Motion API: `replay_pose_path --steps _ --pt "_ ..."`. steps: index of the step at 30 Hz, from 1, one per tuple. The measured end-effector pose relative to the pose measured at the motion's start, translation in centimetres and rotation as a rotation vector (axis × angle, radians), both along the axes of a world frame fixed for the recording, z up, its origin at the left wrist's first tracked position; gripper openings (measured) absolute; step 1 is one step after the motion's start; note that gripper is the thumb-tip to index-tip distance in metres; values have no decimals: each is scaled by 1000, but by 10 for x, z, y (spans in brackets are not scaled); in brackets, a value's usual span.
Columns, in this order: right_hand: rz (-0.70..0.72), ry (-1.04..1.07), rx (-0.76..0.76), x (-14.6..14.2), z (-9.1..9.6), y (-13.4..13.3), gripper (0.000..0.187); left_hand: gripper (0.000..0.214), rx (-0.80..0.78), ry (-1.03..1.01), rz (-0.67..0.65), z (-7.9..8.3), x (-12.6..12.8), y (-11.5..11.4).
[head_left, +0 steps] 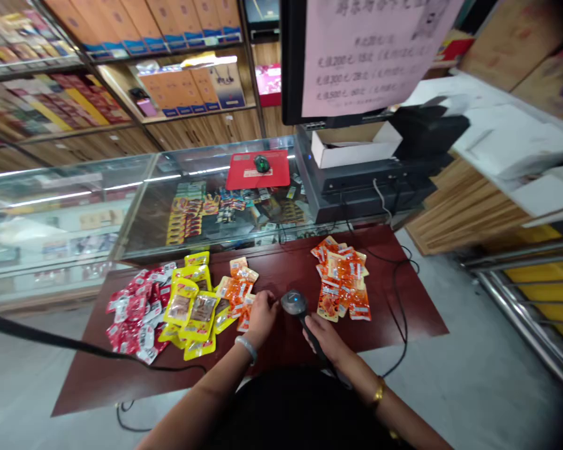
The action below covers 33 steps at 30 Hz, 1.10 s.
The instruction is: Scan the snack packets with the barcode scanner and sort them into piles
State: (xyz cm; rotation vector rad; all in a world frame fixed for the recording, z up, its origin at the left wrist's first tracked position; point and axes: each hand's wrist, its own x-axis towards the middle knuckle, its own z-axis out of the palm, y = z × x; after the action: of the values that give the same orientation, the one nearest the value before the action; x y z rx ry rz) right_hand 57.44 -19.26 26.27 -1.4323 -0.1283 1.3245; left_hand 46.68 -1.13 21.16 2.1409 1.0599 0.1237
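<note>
In my right hand [327,337] is a black handheld barcode scanner [294,304], gripped by its handle with its head towards the middle of the table. My left hand [263,314] is closed, fingertips together, beside the smaller pile of orange snack packets [237,289]; whatever it pinches is hidden. Left of that pile lie yellow snack packets [193,306], and further left a heap of red and white packets [141,306]. A larger pile of orange packets [341,275] lies right of the scanner.
The packets lie on a dark red table [281,269] against a glass display counter [150,206]. On the counter are a red mouse pad [234,178], a mouse [261,164] and a monitor with a pink notice [375,56]. A black cable [406,312] crosses the table's right side.
</note>
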Motion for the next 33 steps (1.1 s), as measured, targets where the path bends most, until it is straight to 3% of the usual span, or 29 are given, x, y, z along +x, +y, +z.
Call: replay_pose_path --steps 6,11,16,24,28,33 --pt "-189 5 -57 16 -1 -51 60 35 -44 -11 -326 -4 68 -59" --pt "-364 6 -105 27 -2 -87 60 46 67 -1 -362 -1 107 -88" --pt "-467 -6 -116 35 -1 -106 59 51 149 -16 -315 13 159 -81" --pt "-531 -14 -83 38 3 -114 60 56 284 141 -582 26 235 -74" --pt "-561 20 -83 36 4 -116 59 50 295 206 -681 27 252 -78" --pt "-545 25 -58 32 0 -119 58 40 196 262 -644 27 243 -73"
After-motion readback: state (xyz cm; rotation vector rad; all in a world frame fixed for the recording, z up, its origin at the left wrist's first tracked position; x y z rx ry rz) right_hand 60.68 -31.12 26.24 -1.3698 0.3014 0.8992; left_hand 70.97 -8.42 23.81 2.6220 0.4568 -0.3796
